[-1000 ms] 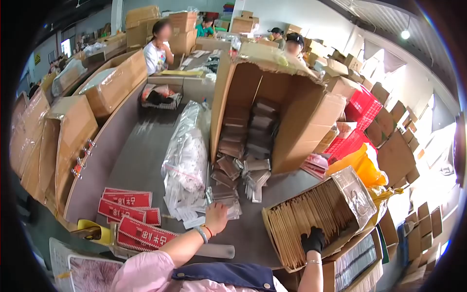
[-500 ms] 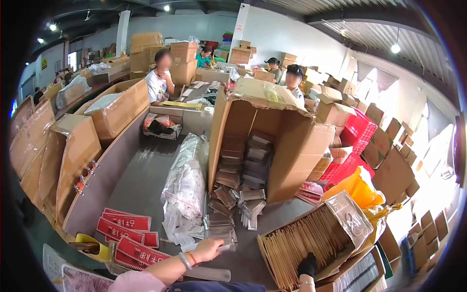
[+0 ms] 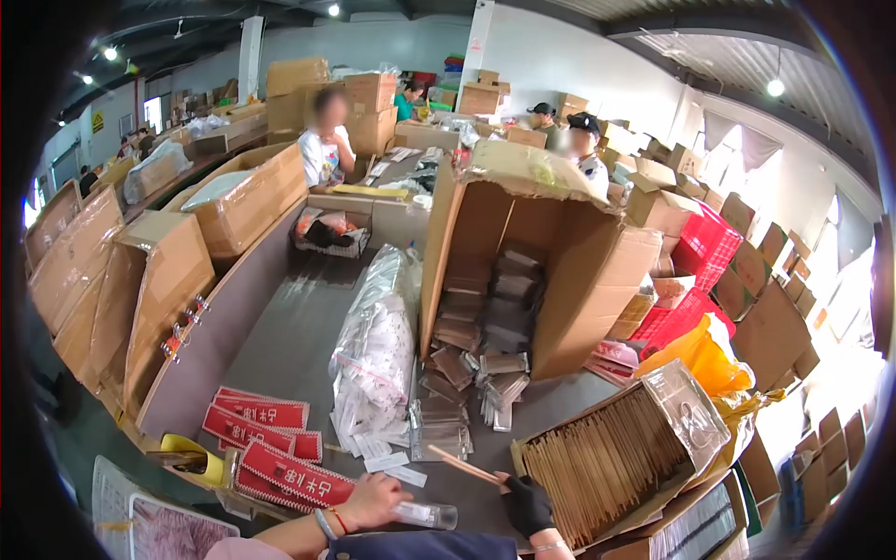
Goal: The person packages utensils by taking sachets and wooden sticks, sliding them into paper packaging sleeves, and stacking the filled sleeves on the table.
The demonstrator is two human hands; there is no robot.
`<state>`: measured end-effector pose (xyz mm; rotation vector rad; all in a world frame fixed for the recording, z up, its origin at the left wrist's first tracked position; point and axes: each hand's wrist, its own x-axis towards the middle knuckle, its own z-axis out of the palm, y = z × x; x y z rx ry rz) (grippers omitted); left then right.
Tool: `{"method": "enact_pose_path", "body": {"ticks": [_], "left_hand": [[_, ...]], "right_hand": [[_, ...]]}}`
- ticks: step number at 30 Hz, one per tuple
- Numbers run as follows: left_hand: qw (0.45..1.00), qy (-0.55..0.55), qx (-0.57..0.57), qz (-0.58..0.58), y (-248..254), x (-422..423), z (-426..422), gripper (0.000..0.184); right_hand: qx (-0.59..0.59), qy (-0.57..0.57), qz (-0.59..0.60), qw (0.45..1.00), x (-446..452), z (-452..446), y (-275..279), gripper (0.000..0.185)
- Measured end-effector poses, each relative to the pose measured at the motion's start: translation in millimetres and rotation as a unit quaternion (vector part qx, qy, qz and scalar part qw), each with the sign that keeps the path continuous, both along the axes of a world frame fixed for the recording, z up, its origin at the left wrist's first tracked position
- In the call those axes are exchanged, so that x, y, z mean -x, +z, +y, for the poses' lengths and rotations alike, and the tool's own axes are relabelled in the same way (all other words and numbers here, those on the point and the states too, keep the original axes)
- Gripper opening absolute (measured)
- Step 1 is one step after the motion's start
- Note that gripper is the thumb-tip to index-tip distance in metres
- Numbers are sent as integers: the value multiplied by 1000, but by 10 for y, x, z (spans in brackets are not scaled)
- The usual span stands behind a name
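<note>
My left hand (image 3: 371,502) is low at the centre, its fingers closed at the end of a clear plastic piece (image 3: 427,514) lying at the table's front edge. In a black fingerless glove, my right hand (image 3: 525,504) pinches thin wooden sticks (image 3: 464,464) that point up and left. To its right, a carton holds many upright wooden sticks (image 3: 597,457). Small clear packets (image 3: 441,429) lie beyond my hands, in front of a large open carton (image 3: 579,299) with stacked packets inside. Red printed sleeves (image 3: 297,474) lie to the left.
A plastic bag of white packets (image 3: 375,327) lies mid-table. A wire basket (image 3: 329,233) stands farther back. Clips (image 3: 185,327) hang on the left partition. At right are an orange bag (image 3: 695,359) and red crates (image 3: 707,238). Several people are across the table and beyond.
My right hand has come out of the stick carton and moved left with sticks in it. My left hand has moved back from the packets to the table's front edge. The camera view has shifted.
</note>
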<state>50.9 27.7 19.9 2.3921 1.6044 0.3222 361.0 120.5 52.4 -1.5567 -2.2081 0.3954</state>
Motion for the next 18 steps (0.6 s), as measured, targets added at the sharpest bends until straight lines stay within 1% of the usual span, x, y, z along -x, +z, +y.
{"method": "enact_pose_path", "body": {"ticks": [1,2,3,4,5,7,9,10,12,13,15,17,18], "left_hand": [[1000,16,13,1,44,50,-19,46],[998,38,24,-42,53,148,-68,48],[994,61,34,-85,72,253,-111,51],[996,59,-12,-66,128,322,-151,54],[996,58,-51,-46,189,389,-237,57],[996,68,-52,13,287,450,-353,64],[996,77,-9,-35,254,479,-409,65],[996,80,1,-48,233,465,-438,65],[996,72,-9,-43,213,479,-390,68],[996,72,-15,-41,189,488,-403,68],[995,80,-25,-60,92,471,-409,67],[995,74,-36,-53,14,412,-387,69],[995,72,-38,-55,70,317,-352,67]], "right_hand": [[21,41,19,999,71,-58,41,22],[36,47,14,998,79,-116,27,22],[61,91,18,994,93,-150,-6,24],[83,135,24,987,131,-143,-34,26],[102,143,22,984,168,-129,-63,26],[123,186,-55,973,159,-143,-164,25],[78,259,10,963,119,-193,-298,26],[103,268,9,958,107,-297,-348,26],[115,217,-120,962,174,-251,-380,28],[109,217,-120,963,195,-238,-411,28],[114,261,-170,943,212,-220,-517,28],[90,264,-115,954,409,-239,-654,28],[134,260,12,956,616,-256,-861,28]]}}
